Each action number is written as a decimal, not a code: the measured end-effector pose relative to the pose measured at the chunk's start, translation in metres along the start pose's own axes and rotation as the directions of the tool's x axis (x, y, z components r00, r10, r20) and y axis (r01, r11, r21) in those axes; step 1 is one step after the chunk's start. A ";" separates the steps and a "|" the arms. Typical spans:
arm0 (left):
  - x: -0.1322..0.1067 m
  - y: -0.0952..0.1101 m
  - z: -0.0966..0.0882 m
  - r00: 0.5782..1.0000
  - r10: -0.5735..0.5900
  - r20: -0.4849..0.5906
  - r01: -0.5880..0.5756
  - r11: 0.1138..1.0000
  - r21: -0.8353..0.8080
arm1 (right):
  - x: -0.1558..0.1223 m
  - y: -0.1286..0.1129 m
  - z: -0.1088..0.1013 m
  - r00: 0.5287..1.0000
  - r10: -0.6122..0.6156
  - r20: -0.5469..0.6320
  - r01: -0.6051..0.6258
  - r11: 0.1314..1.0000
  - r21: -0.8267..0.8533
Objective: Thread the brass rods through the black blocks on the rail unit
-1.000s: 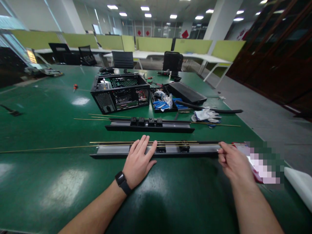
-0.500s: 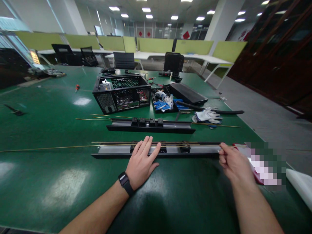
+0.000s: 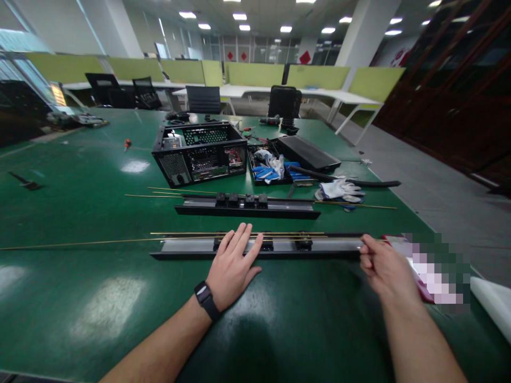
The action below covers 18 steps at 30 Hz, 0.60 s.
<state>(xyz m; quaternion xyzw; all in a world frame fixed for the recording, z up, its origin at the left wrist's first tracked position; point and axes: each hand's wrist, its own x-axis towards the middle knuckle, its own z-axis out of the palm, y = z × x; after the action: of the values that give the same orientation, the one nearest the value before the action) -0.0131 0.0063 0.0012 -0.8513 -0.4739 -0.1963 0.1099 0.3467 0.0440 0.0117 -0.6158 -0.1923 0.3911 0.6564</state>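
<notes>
A long black channel rail (image 3: 335, 255) with a pale inner strip lies across the near part of the table. Black blocks (image 3: 304, 240) sit along it, and thin brass rods (image 3: 191, 233) run lengthwise over them. My left hand (image 3: 236, 260) rests flat over the rail's middle, fingers spread across the rods and a block. At the rail's right end, my right hand (image 3: 379, 263) is closed in a pinch on a thin brass rod, whose end shows just past the knuckles. What lies under my left palm is hidden.
Behind lies a second black rail (image 3: 247, 210) with several blocks and brass rods. Farther back are an open computer case (image 3: 199, 154), a tray of gloves (image 3: 269, 167), a black panel (image 3: 307, 151) and white gloves (image 3: 339, 189). A red-edged packet (image 3: 425, 290) lies right.
Almost nothing differs. Both hands keep their places on the rail and rod; the whole view has shifted very slightly.
</notes>
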 end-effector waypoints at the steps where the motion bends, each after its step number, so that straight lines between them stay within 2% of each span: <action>1: 0.000 0.000 0.000 1.000 0.001 0.001 -0.001 1.000 0.000 | 0.000 0.000 0.000 1.000 0.001 -0.003 -0.001 1.000 -0.002; 12: -0.001 0.000 0.000 1.000 -0.013 0.007 0.013 1.000 0.000 | 0.004 0.004 -0.003 1.000 0.003 0.026 -0.003 1.000 -0.015; 18: 0.000 -0.002 0.001 1.000 -0.023 0.002 0.023 1.000 -0.002 | -0.010 0.004 0.005 0.988 0.035 0.152 -0.022 0.996 -0.081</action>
<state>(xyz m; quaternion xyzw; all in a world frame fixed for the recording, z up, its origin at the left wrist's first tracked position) -0.0143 0.0073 0.0001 -0.8461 -0.4837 -0.1972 0.1061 0.3360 0.0394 0.0109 -0.6122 -0.2485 0.4386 0.6091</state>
